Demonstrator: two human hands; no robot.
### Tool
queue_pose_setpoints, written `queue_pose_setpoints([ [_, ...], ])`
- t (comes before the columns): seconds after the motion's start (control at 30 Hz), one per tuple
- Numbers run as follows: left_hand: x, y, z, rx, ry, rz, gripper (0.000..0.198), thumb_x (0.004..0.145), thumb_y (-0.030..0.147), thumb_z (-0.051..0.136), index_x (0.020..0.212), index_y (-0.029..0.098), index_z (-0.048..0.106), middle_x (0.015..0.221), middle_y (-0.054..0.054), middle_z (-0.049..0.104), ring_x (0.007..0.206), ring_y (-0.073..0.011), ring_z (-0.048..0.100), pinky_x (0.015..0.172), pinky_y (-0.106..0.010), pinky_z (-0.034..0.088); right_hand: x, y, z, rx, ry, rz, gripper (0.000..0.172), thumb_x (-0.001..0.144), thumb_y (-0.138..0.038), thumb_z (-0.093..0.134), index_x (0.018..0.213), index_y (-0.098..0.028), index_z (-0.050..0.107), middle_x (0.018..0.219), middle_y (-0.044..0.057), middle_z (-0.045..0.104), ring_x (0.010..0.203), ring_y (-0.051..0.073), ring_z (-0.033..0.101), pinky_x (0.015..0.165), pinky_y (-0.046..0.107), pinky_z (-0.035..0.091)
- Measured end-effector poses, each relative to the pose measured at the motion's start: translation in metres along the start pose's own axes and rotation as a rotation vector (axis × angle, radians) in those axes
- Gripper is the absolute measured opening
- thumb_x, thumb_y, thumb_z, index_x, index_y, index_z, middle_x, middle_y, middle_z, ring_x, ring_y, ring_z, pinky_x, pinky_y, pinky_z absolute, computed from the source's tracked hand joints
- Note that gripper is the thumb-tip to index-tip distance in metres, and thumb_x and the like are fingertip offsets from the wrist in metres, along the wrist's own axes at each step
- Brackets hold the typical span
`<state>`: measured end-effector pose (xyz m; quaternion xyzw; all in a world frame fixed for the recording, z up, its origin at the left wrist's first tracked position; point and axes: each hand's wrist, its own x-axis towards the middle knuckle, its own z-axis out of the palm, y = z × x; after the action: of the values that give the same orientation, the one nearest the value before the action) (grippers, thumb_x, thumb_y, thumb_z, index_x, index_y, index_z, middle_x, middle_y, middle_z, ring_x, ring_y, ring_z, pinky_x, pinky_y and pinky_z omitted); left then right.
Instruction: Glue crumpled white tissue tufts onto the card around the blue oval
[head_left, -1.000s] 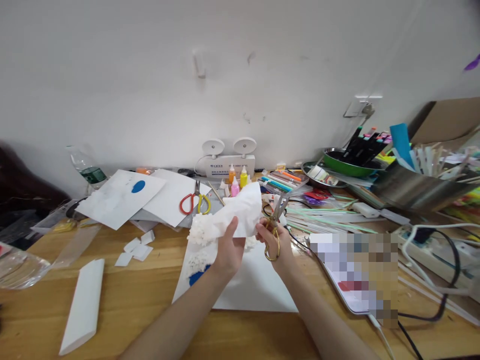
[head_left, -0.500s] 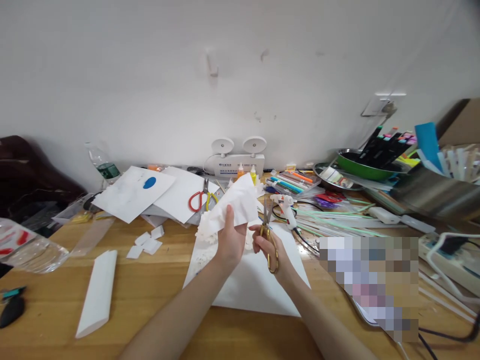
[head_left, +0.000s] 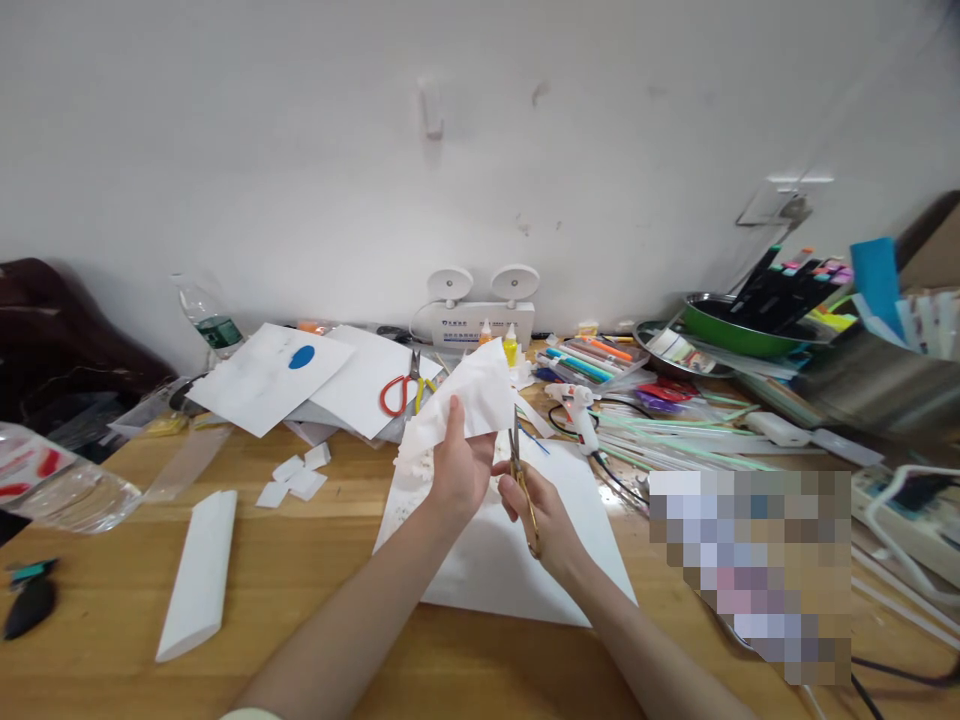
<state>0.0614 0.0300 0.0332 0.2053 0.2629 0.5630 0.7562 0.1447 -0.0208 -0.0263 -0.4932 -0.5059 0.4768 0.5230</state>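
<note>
My left hand (head_left: 461,462) grips a folded white tissue-like paper (head_left: 480,395), thumb on its front face, raised above the table. Its lower left side looks ruffled. In my right hand (head_left: 536,505) are gold-handled scissors (head_left: 525,490), blades pointing up beside the paper's right edge; whether they touch it I cannot tell. Underneath both hands lies a large white sheet (head_left: 525,585), with small white scraps (head_left: 412,490) on its left part.
Left of me are a folded white paper strip (head_left: 196,575), small paper squares (head_left: 296,478) and a plastic bottle (head_left: 67,485). Red-and-yellow-handled scissors (head_left: 405,390) lie behind. A glue gun (head_left: 577,410), markers (head_left: 585,360) and a green pan (head_left: 731,330) stand right, near a blurred-out patch.
The scissors have turned edge-on and their blades have come together, close to the paper's right edge. The left hand keeps its hold. The view has shifted slightly.
</note>
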Motion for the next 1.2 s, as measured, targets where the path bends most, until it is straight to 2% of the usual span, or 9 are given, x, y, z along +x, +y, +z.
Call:
queue_pose_setpoints([
  [0.17, 0.0034, -0.0021, -0.004, -0.05, -0.049, 0.047, 0.038, 0.08, 0.044, 0.048, 0.102, 0.016, 0.061, 0.1, -0.007, 0.067, 0.097, -0.0218, 0.061, 0.086, -0.033, 0.046, 0.001, 0.0023, 0.0006, 0.005, 0.027, -0.008, 0.032, 0.079, -0.048, 0.047, 0.085, -0.018, 0.052, 0.052, -0.006, 0.037, 0.05, 0.011, 0.036, 0.05, 0.025, 0.029],
  [0.33, 0.0046, -0.0028, -0.0066, 0.016, -0.024, -0.057, 0.049, 0.075, 0.053, 0.049, 0.094, 0.01, 0.064, 0.09, -0.013, 0.069, 0.092, -0.0271, 0.063, 0.082, -0.037, 0.048, 0.0011, 0.0017, 0.0008, -0.007, 0.032, -0.002, 0.032, 0.078, -0.049, 0.047, 0.083, -0.018, 0.053, 0.052, -0.006, 0.037, 0.049, 0.011, 0.035, 0.049, 0.025, 0.029],
  [0.47, 0.0053, -0.0036, -0.0063, 0.02, -0.014, -0.047, 0.048, 0.076, 0.052, 0.048, 0.094, 0.011, 0.064, 0.087, -0.012, 0.07, 0.094, -0.0269, 0.062, 0.082, -0.037, 0.048, 0.0014, 0.0025, 0.0011, -0.037, 0.036, -0.005, 0.031, 0.079, -0.049, 0.046, 0.082, -0.018, 0.052, 0.052, -0.006, 0.037, 0.048, 0.01, 0.035, 0.048, 0.024, 0.029],
  [0.7, 0.0063, -0.0049, -0.0056, -0.039, -0.013, 0.045, 0.036, 0.079, 0.043, 0.051, 0.096, 0.014, 0.064, 0.097, -0.01, 0.068, 0.096, -0.0237, 0.061, 0.086, -0.036, 0.047, 0.0009, 0.0037, 0.0012, -0.053, 0.042, 0.005, 0.032, 0.079, -0.05, 0.046, 0.081, -0.018, 0.052, 0.052, -0.006, 0.037, 0.049, 0.01, 0.035, 0.047, 0.024, 0.028],
  [0.9, 0.0059, -0.0054, -0.0049, -0.072, -0.026, 0.056, 0.038, 0.079, 0.042, 0.051, 0.102, 0.013, 0.061, 0.105, -0.01, 0.066, 0.099, -0.0224, 0.06, 0.092, -0.036, 0.043, 0.0006, 0.0048, 0.0008, -0.045, 0.047, 0.003, 0.032, 0.08, -0.05, 0.046, 0.08, -0.018, 0.051, 0.054, -0.005, 0.037, 0.05, 0.01, 0.035, 0.047, 0.023, 0.03],
  [1.1, 0.0041, -0.0031, -0.0009, -0.079, -0.092, 0.052, 0.039, 0.082, 0.04, 0.048, 0.107, 0.013, 0.06, 0.105, -0.011, 0.065, 0.104, -0.0234, 0.057, 0.094, -0.036, 0.041, 0.0007, 0.0038, 0.0008, -0.021, 0.057, -0.004, 0.033, 0.079, -0.051, 0.046, 0.078, -0.018, 0.052, 0.053, -0.005, 0.037, 0.048, 0.01, 0.035, 0.046, 0.023, 0.03],
  [1.2, 0.0042, -0.0035, -0.001, -0.08, -0.07, 0.055, 0.039, 0.082, 0.039, 0.048, 0.107, 0.013, 0.06, 0.109, -0.011, 0.063, 0.106, -0.023, 0.056, 0.094, -0.035, 0.041, 0.0005, 0.0036, 0.0008, -0.016, 0.055, -0.012, 0.032, 0.079, -0.05, 0.046, 0.078, -0.018, 0.052, 0.053, -0.005, 0.036, 0.048, 0.01, 0.034, 0.046, 0.023, 0.03],
])
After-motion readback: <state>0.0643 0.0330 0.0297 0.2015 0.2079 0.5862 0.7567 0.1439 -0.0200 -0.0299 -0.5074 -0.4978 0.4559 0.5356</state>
